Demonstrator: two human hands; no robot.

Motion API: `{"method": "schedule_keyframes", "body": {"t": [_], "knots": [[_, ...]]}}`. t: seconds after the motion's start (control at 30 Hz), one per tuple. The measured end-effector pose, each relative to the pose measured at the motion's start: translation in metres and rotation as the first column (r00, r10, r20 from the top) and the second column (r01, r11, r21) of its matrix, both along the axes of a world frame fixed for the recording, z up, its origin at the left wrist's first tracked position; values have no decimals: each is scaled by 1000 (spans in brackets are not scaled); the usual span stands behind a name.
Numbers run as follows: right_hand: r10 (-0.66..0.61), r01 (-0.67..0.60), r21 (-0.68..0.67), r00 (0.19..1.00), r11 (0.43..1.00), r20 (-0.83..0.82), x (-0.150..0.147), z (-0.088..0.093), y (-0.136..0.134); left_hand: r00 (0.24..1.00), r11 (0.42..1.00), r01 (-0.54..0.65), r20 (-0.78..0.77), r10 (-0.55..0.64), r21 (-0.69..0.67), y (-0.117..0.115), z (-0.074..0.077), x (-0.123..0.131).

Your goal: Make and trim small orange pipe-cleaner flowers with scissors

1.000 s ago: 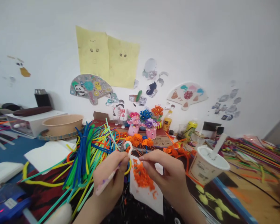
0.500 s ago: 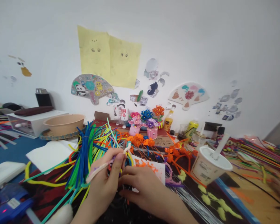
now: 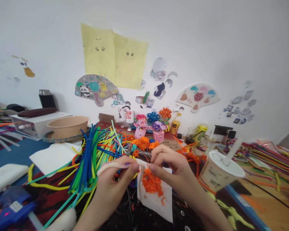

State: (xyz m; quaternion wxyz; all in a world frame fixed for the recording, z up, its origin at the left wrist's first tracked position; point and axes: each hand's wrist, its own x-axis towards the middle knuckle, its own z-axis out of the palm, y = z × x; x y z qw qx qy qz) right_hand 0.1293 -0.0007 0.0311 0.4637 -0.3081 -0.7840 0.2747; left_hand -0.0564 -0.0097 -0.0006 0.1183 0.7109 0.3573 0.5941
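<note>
My left hand (image 3: 113, 183) is closed, with a pale whitish pipe cleaner (image 3: 108, 166) pinched between thumb and fingers. One length of it lies back across the hand. A pale strip hangs down between the two hands, and whether it belongs to the same pipe cleaner is unclear. My right hand (image 3: 174, 166) is raised just to the right, thumb and fingertips curled together; what they hold, if anything, is too small to make out. Beneath the hands lies a white sheet (image 3: 167, 205) bearing a heap of orange fuzzy scraps (image 3: 151, 184).
A bundle of blue and green pipe cleaners (image 3: 89, 160) lies left, near a blue glue gun (image 3: 14, 205). A lidded cup with straw (image 3: 220, 173) stands right. Pliers (image 3: 129, 149), orange flowers (image 3: 144, 143) and potted flowers (image 3: 158, 131) sit behind. Another person's hand shows at the right edge.
My right hand has risen and moved right, away from my left, uncovering the orange scraps on the sheet. The pale pipe cleaner's upper end no longer points up above my left hand.
</note>
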Motion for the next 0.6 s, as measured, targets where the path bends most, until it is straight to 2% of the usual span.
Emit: {"method": "schedule_keyframes", "body": {"t": [0.07, 0.17, 0.23, 0.33, 0.43, 0.53, 0.6], "knots": [[-9, 9, 10, 1000, 1000, -7, -4, -3, 2, 1000, 1000, 24, -13, -23, 14, 3, 0, 2], [49, -50, -59, 999, 997, -18, -9, -10, 4, 996, 996, 81, -43, -80, 26, 6, 0, 3], [26, -28, -56, 999, 998, -23, -9, -14, 4, 998, 998, 53, -30, -52, 37, 6, 1, 2], [-52, 52, 65, 999, 997, 8, -6, -17, 4, 999, 998, -28, 33, 30, -56, 5, 5, 1], [-82, 77, 121, 996, 990, 40, -4, -19, 4, 998, 984, 4, 56, 6, -180, 4, 7, 3], [-56, 54, 50, 998, 997, 34, -4, -23, 5, 999, 979, 45, -10, -47, -198, 3, 7, 7], [-54, 54, 54, 998, 997, 15, -4, -26, 6, 995, 987, 3, -95, -18, -159, 2, 7, 7]]}}
